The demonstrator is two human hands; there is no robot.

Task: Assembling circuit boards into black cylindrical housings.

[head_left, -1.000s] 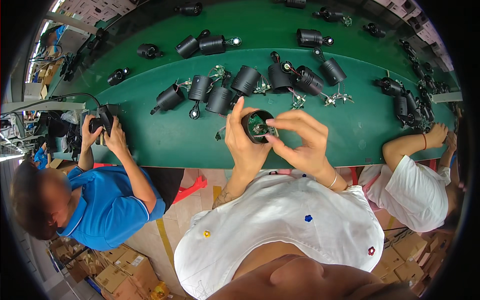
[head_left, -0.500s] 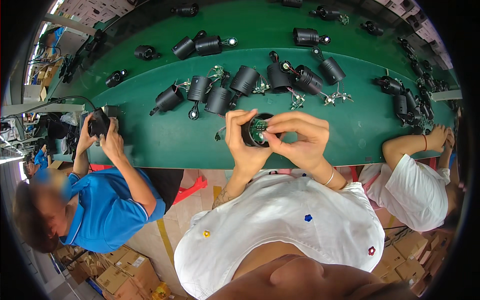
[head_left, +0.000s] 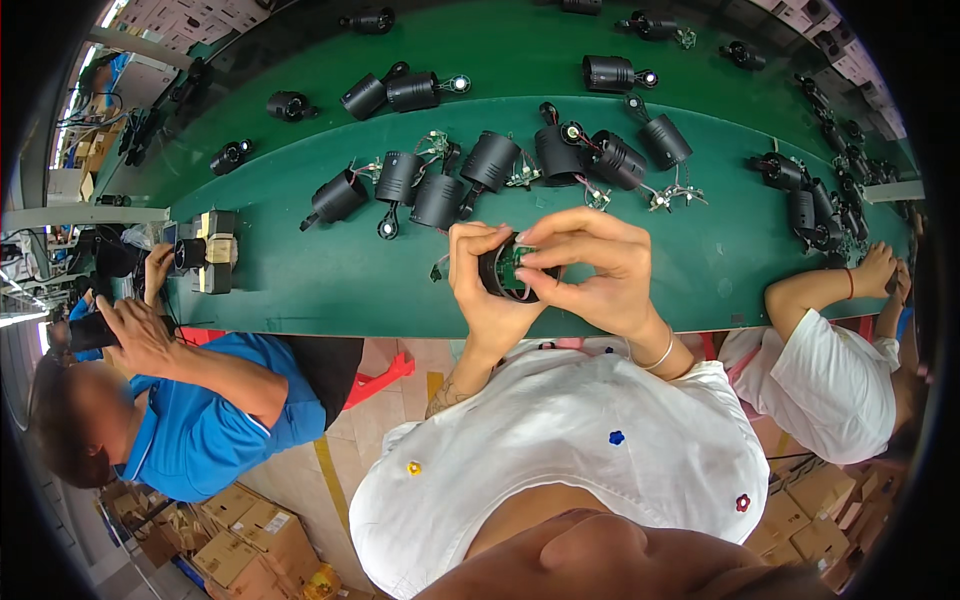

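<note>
**Green workbench (head_left: 300, 290) full of black cylindrical housings (head_left: 437, 200), one in hand**

So the bench runs right across, with a darker green strip (head_left: 540, 60) behind it carrying more housings. Far left, a co-worker in a blue polo (head_left: 225, 395) sits by a black block with tan tape (head_left: 217, 252). Then there's a loose row of housings, several with wires and little boards hanging out.

Front and center, just over the near edge of the bench, is the held housing (head_left: 489, 268), open end up. The left hand (head_left: 485, 300) is wrapped around its side, and the right hand (head_left: 605, 275) has thumb and fingertips pinching a green circuit board (head_left: 512, 262) at the mouth.

Over right, more housings are heaped near a co-worker in a white shirt (head_left: 825, 395).
</note>
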